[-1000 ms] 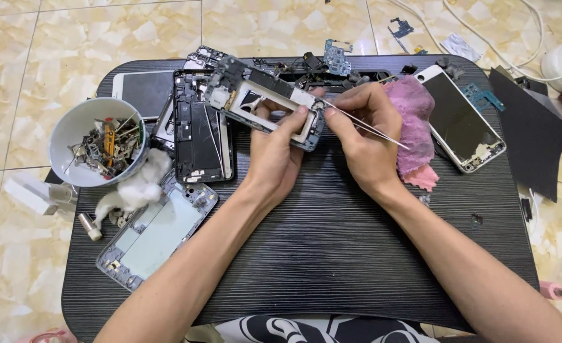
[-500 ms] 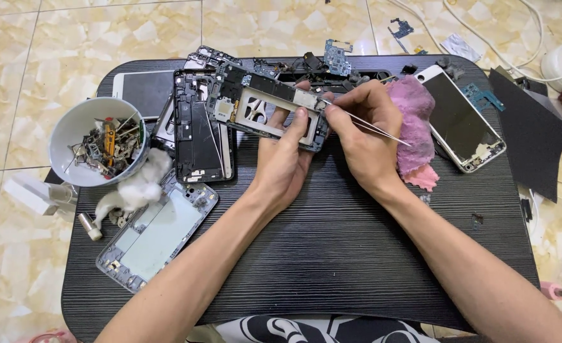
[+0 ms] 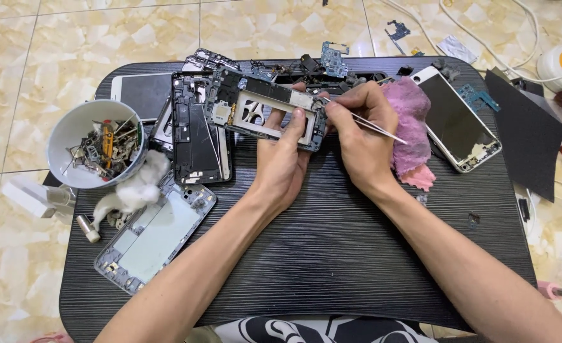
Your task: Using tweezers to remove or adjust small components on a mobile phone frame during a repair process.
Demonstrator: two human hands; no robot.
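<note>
- Black ribbed tabletop (image 3: pixel 331 254) carries a spread of dismantled phone parts, seen from above the person's two bare arms.
- Compared with half a second ago, the phone mid-frame (image 3: pixel 265 114) sits much as it did, while the left hand's (image 3: pixel 281 162) thumb now lies further across its lower rail; a second ago the frame was tilted more steeply.
- Left hand grips the mid-frame from below, thumb on top and fingers curled out of sight beneath it, near the middle of the tabletop's far edge.
- Right hand (image 3: pixel 360 136) pinches thin metal tweezers (image 3: pixel 370 126) between thumb and forefinger; the tips meet the frame's right end, but what they touch there is too small to make out.
- The mid-frame is a dark rectangular shell with a pale cut-out centre, a small chip at its left end and a white strip along the top.
- Pink cloth (image 3: pixel 414 124) lies partly hidden behind the right hand.
- White bowl (image 3: pixel 93 143) of small metal scraps stands at the left edge, with cotton wadding (image 3: pixel 138 187) just beside it.
- Another phone frame (image 3: pixel 151 235) lies toward the near-left corner.
</note>
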